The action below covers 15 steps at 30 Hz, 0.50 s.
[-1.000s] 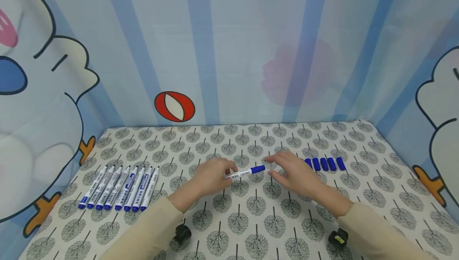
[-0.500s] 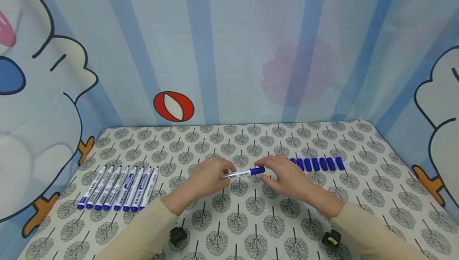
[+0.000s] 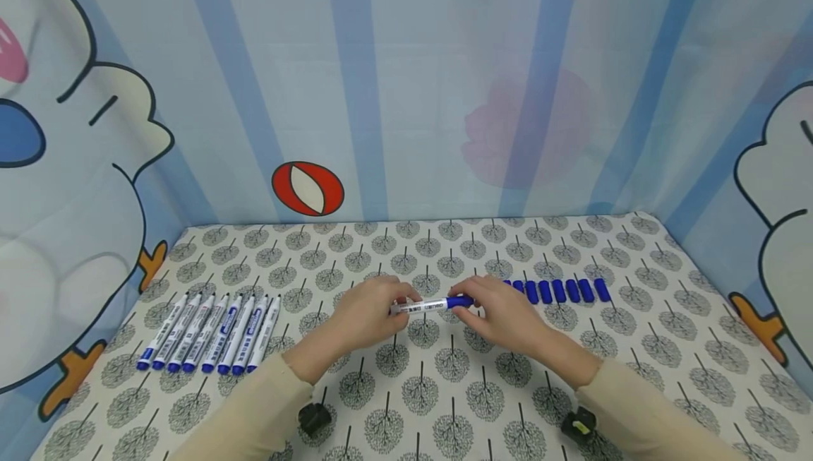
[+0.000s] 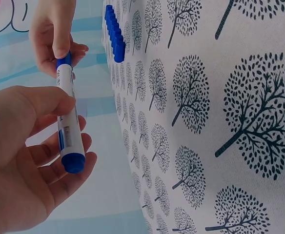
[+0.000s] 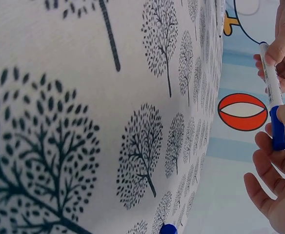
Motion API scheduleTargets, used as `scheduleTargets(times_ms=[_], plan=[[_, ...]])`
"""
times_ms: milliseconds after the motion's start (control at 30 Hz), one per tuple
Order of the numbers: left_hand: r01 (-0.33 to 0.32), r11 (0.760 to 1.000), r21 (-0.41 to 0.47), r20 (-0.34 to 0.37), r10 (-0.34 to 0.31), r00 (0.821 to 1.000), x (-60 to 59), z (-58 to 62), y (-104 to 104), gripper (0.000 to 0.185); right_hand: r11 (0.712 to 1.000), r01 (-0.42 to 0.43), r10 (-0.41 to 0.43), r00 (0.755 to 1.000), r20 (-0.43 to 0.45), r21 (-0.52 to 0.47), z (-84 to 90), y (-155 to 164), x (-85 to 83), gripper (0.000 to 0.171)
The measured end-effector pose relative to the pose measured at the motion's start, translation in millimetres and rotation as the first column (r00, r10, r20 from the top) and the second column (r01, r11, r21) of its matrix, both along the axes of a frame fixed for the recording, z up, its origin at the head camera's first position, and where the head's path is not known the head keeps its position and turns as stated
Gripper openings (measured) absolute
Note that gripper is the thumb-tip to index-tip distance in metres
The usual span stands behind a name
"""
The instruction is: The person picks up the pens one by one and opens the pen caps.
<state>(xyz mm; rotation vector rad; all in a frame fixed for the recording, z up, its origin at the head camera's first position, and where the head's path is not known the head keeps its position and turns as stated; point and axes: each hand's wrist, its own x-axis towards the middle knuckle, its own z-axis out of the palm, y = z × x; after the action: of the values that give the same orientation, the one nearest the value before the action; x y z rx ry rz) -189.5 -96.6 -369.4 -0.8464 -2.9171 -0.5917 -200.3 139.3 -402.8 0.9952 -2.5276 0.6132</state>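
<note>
Head view is showing a marker (image 3: 432, 304) being held level above the tree-printed cloth (image 3: 444, 376), between the two hands and a little nearer the person than the row of loose caps (image 3: 559, 290); the left hand (image 3: 365, 313) is being kept wrapped round the white barrel, thumb on top and fingers curled beneath, while the right hand (image 3: 502, 313) is pinching the blue cap (image 3: 459, 301) at the marker's other end between thumb and fingertips. For the step to be done well, the barrel is probably best being held still by the left hand while the cap is being worked straight along the marker's axis, without bending, so that the pinch is not being lost and the tip is not being dragged across fingers or cloth. Left-wrist view is showing the barrel's blue butt end (image 4: 73, 162) resting against the curled fingers, with the cap end being gripped by the other hand further off. Relative to the marker, the row of loose caps is lying just beyond and to the right of the right hand, close enough to be knocked by a wide movement; a row of markers (image 3: 212, 334) is lying well apart to the left, side by side. Nothing is standing between the hands. Two small black things (image 3: 315, 417) are sitting near the sleeves, nearer the person, and what they are cannot be told
</note>
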Motion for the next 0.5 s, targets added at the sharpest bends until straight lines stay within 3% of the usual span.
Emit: scheduleTargets(times_ms=[500], plan=[[-0.018,0.998,0.068,0.061,0.013,0.998,-1.4,1.9,-0.7,0.022,1.000,0.014,-0.014,1.000,-0.016,-0.004,1.7,-2.0,0.0,0.019]])
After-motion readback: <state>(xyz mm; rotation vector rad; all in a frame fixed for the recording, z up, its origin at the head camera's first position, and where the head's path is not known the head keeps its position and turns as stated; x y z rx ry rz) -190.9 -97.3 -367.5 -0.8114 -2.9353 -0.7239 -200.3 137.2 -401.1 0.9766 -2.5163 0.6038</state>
